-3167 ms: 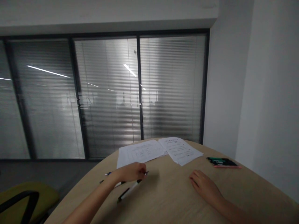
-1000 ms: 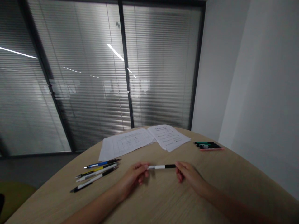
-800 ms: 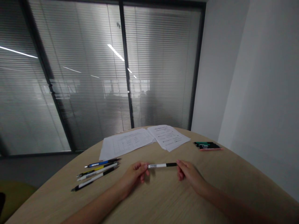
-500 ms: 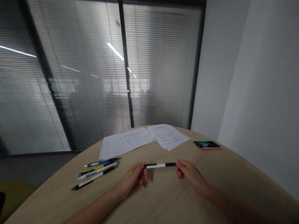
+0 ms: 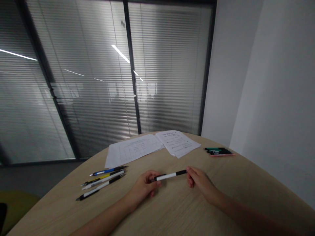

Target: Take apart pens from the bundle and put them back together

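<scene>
A white pen with a black end [image 5: 169,176] lies crosswise between my hands, a little above the tabletop, tilted with its black right end higher. My left hand [image 5: 145,186] pinches its left tip between the fingers. My right hand [image 5: 199,181] holds the black end in its fingertips. Both hands rest low over the pale wood table [image 5: 172,209]. To the left of my left hand lies a loose group of several pens [image 5: 103,181], side by side and not touched.
Two sheets of printed paper [image 5: 152,147] lie at the table's far edge, with several markers [image 5: 219,151] to their right. A glass partition with blinds [image 5: 86,82] stands behind the table, a white wall [image 5: 270,82] at right, a yellow-green chair [image 5: 14,206] at lower left.
The pen, level a moment ago, now tilts with its right end up, and my left hand has shifted along it. Earlier it lay on the table beside my left hand.
</scene>
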`<state>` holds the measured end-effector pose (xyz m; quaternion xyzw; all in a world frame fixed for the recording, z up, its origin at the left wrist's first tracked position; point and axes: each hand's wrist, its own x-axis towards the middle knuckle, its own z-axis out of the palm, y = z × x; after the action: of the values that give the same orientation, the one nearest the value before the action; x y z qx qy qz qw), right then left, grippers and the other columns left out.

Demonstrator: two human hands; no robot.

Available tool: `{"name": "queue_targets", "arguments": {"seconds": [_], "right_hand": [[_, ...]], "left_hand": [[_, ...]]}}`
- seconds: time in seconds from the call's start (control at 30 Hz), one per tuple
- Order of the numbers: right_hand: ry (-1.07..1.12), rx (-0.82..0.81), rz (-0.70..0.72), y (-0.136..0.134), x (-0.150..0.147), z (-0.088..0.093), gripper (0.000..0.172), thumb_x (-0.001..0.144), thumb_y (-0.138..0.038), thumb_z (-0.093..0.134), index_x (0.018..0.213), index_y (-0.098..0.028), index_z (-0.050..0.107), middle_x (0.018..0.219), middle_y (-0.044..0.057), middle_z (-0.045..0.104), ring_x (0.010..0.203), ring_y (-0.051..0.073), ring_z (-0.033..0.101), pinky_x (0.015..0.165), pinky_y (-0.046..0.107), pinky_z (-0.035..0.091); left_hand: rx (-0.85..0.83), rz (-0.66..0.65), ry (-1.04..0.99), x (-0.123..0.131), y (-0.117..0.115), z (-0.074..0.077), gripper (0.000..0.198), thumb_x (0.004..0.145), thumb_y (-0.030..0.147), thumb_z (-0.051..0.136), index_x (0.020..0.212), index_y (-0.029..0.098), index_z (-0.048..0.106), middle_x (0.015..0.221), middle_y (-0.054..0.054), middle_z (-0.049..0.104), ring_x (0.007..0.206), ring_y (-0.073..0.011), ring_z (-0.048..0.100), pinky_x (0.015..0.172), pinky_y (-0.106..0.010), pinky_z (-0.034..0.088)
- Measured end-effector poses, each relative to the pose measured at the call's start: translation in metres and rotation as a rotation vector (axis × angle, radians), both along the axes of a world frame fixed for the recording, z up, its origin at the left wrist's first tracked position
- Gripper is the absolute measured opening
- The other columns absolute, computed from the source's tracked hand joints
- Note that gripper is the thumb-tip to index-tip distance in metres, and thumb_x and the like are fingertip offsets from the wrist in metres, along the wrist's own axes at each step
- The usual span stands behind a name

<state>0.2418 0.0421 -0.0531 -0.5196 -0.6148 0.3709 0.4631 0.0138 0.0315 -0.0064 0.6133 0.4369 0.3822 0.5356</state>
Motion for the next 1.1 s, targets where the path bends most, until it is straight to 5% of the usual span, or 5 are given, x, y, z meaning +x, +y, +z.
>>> {"name": "queue_targets", "arguments": {"seconds": [0.37, 0.7, 0.87, 1.1], "right_hand": [[-0.031, 0.052, 0.016, -0.002, -0.002, 0.002, 0.042, 0.08, -0.053, 0.032, 0.057, -0.02, 0.044, 0.045, -0.004, 0.044, 0.044, 0.011, 0.044, 0.048, 0.023, 0.034], [0.094, 0.022, 0.119, -0.011, -0.008, 0.017, 0.034, 0.075, -0.053, 0.041, 0.068, -0.02, 0.046, 0.053, -0.004, 0.045, 0.047, 0.011, 0.043, 0.045, 0.022, 0.033], [0.064, -0.026, 0.022, -0.005, -0.005, 0.008, 0.047, 0.077, -0.059, 0.033, 0.059, -0.018, 0.049, 0.052, -0.001, 0.05, 0.048, 0.012, 0.047, 0.049, 0.024, 0.036], [-0.021, 0.006, 0.074, -0.005, -0.004, 0.009, 0.04, 0.078, -0.052, 0.036, 0.058, -0.02, 0.046, 0.05, -0.003, 0.047, 0.047, 0.011, 0.045, 0.048, 0.022, 0.035]], "left_hand": [[-0.094, 0.016, 0.009, 0.001, 0.0, -0.002, 0.049, 0.066, 0.06, 0.049, 0.05, 0.014, 0.052, 0.04, 0.002, 0.052, 0.035, -0.0069, 0.039, 0.039, -0.02, 0.025], [-0.116, 0.046, -0.071, 0.0, -0.001, 0.0, 0.042, 0.066, 0.054, 0.053, 0.052, 0.014, 0.052, 0.04, 0.002, 0.051, 0.035, -0.0062, 0.038, 0.038, -0.019, 0.024], [-0.103, 0.042, -0.047, 0.0, -0.002, 0.001, 0.039, 0.063, 0.052, 0.057, 0.053, 0.014, 0.051, 0.042, 0.003, 0.05, 0.036, -0.0064, 0.038, 0.039, -0.02, 0.024], [-0.091, 0.064, -0.04, 0.0, -0.003, 0.002, 0.038, 0.066, 0.051, 0.054, 0.054, 0.015, 0.051, 0.042, 0.003, 0.05, 0.036, -0.0063, 0.037, 0.039, -0.02, 0.023]]}}
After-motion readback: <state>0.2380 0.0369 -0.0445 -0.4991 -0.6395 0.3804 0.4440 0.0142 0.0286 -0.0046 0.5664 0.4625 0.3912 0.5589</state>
